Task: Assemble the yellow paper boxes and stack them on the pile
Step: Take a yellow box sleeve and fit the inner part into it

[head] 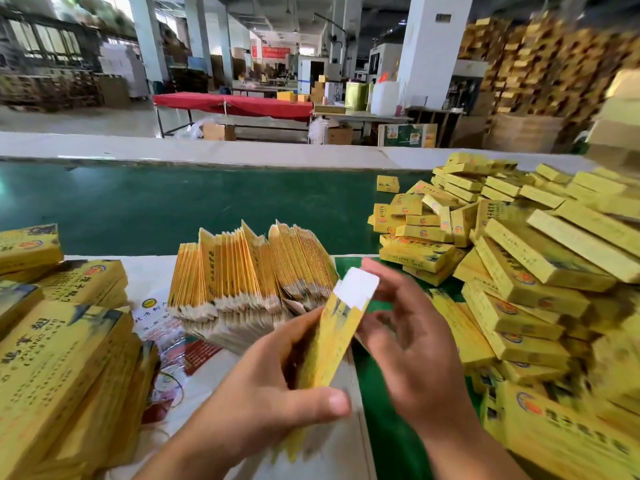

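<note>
Our left hand's fingers [311, 403] curl round the flat yellow paper box blank [332, 341], held upright between the hands; our right hand [408, 344] hovers loosely spread beside its white flap [356, 289]; a careless push could crease the flap; the pile of assembled yellow boxes [519, 271] waits rightward.

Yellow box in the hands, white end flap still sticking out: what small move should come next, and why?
Probably tuck the white flap in with the right hand. The left hand grips the yellow box and the flap stands open at its far end, so it is not ready for the pile of finished boxes.
</note>
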{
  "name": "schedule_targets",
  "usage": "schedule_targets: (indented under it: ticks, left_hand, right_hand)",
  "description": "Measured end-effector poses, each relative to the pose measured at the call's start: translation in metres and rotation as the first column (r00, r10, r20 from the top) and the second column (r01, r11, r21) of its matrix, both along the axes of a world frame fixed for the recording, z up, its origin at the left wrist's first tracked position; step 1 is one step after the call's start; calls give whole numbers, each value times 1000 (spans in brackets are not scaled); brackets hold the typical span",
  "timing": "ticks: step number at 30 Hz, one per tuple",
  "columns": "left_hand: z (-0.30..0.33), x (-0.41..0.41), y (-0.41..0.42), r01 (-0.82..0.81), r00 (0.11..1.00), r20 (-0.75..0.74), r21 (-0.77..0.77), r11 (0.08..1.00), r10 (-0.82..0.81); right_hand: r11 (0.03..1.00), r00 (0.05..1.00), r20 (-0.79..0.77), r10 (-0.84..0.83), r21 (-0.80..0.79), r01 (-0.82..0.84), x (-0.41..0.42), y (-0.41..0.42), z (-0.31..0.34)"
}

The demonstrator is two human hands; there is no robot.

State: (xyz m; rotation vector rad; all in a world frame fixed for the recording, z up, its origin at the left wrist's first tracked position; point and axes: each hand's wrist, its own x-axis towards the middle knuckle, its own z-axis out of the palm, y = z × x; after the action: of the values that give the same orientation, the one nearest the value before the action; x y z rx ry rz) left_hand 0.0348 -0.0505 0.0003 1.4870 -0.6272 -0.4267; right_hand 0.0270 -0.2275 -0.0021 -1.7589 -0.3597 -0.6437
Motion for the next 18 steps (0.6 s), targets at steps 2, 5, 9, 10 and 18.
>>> schedule_targets:
  ticks: [2,5,9,10,18]
  left_hand:
    - [-1,-1,-5,-166,982,99,57,984,160]
    - [-1,-2,-6,-494,845,300,123,860,443]
    - [-2,3,-1,-383,922,72,28,923,380]
    - [-1,4,0,-328,945,-1,-18,944,328]
    - [-3,3,0,-277,955,-161,-179,944,249]
  right_hand:
    - [989,991,-27,129,73,-127,-2,2,0]
    - [982,978,-101,183,63,-177,-8,9,-2]
    - [994,993,-56,104,31,-102,-6,10,-3]
    - [991,991,-71,115,73,-110,-4,7,-4]
    - [952,999,3,-43,-304,42,2,2,-10]
